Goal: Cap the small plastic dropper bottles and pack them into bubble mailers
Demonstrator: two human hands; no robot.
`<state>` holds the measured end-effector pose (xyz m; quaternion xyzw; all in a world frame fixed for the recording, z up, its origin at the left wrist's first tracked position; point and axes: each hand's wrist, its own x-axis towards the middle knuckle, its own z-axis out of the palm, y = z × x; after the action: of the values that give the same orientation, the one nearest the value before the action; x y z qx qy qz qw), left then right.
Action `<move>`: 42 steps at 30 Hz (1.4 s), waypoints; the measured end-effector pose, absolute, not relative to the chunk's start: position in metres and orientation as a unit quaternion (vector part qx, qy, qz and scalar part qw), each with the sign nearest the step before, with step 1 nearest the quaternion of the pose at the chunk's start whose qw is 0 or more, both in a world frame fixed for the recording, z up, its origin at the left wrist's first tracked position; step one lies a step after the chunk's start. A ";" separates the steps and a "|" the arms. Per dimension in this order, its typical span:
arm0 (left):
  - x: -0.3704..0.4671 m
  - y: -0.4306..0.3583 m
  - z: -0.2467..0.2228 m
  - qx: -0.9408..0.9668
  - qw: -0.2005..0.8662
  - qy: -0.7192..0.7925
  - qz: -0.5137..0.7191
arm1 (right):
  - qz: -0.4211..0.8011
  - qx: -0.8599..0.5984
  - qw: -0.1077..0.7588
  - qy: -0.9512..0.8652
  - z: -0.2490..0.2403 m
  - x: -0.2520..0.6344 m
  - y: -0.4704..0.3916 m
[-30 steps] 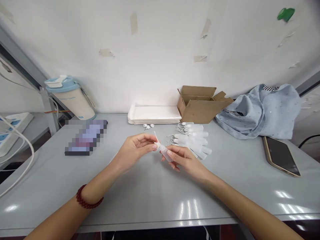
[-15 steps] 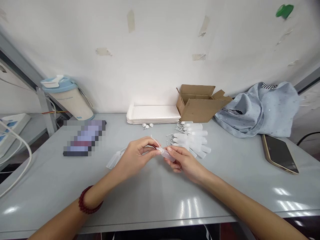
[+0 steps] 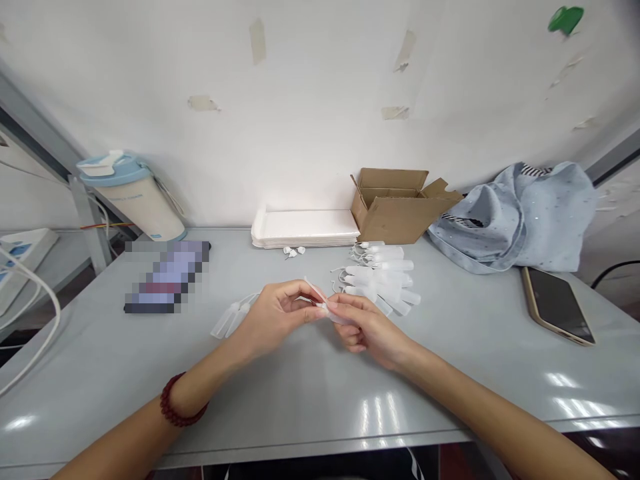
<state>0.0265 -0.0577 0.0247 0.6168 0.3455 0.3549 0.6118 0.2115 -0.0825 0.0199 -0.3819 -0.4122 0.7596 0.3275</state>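
Observation:
A small translucent bottle (image 3: pixel 342 319) is between my two hands over the middle of the table, mostly covered by fingers. My right hand (image 3: pixel 367 327) is closed around its body. With thumb and forefinger, my left hand (image 3: pixel 285 310) pinches the white neck end, where a thin white strap (image 3: pixel 314 289) sticks up. Several similar bottles (image 3: pixel 383 277) lie fanned out beyond my right hand, with thin loops at their ends. Partly behind my left wrist lie more translucent bottles (image 3: pixel 231 320). Small white caps (image 3: pixel 293 253) sit further back on the table.
A stack of white envelopes (image 3: pixel 307 227) lies by the wall beside an open cardboard box (image 3: pixel 400 217). At right are a light blue bag (image 3: pixel 540 213) and a phone (image 3: pixel 559 307). A tumbler (image 3: pixel 143 200) and a blurred-out phone (image 3: pixel 167 277) are at left, near white cables (image 3: pixel 53 320).
My right thumb and fingers have shifted left along the bottle to its neck, covering more of it. The strap now leans across between both hands. The view has shifted slightly.

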 end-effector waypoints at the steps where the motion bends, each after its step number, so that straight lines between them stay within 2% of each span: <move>1: 0.027 -0.058 0.024 0.615 0.617 0.339 0.356 | 0.766 -0.380 0.327 -0.402 0.019 0.212 -0.082; 6: 0.028 -0.059 0.026 0.615 0.618 0.329 0.363 | 0.791 -0.364 0.322 -0.370 0.018 0.211 -0.082; 13: 0.031 -0.061 0.027 0.620 0.573 0.396 0.360 | 0.779 -0.375 0.331 -0.379 0.021 0.210 -0.083; 20: 0.029 -0.059 0.029 0.613 0.613 0.355 0.349 | 0.784 -0.372 0.325 -0.376 0.021 0.210 -0.083; 30: 0.023 -0.055 0.036 0.679 0.565 0.407 0.235 | 0.756 -0.395 0.327 -0.407 0.022 0.210 -0.083; 42: 0.023 -0.056 0.032 0.682 0.575 0.351 0.285 | 0.775 -0.385 0.323 -0.384 0.023 0.211 -0.084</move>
<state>0.0225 -0.0563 0.0320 0.6818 0.3512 0.2846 0.5752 0.2106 -0.0845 0.0228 -0.3850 -0.3842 0.7745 0.3228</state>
